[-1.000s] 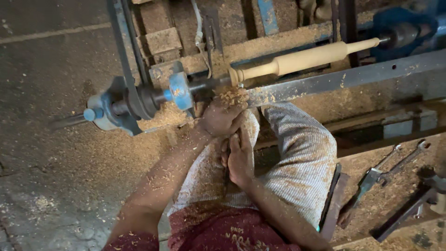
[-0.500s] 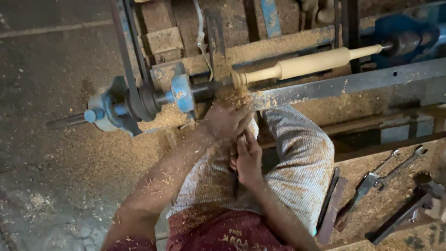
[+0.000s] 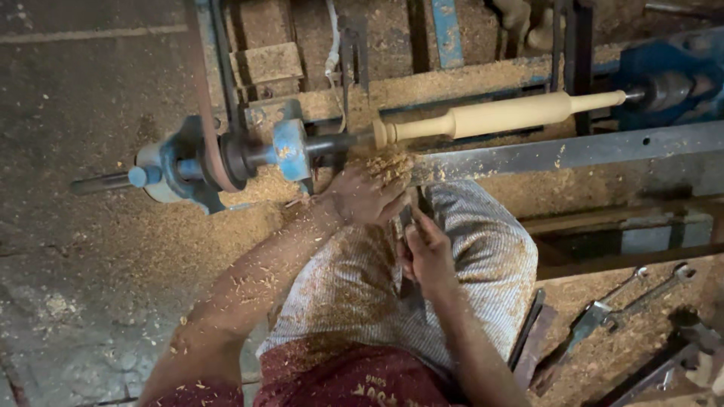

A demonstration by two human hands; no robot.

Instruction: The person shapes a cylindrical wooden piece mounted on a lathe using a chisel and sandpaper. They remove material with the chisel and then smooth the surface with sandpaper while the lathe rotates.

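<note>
Left hand (image 3: 369, 194) curled over the dark turning tool (image 3: 411, 226) and right hand (image 3: 428, 252) clenching its handle should stay firm, the pale wooden spindle (image 3: 498, 117) turning just beyond the left fingertips.

Two open-ended wrenches (image 3: 641, 290) lie side by side on the sawdust-covered surface at lower right, beside a flat dark metal bar (image 3: 528, 339). The grey concrete floor (image 3: 75, 90) at left carries scattered wood shavings (image 3: 113, 234). A white cord (image 3: 330, 45) hangs at top centre.
</note>
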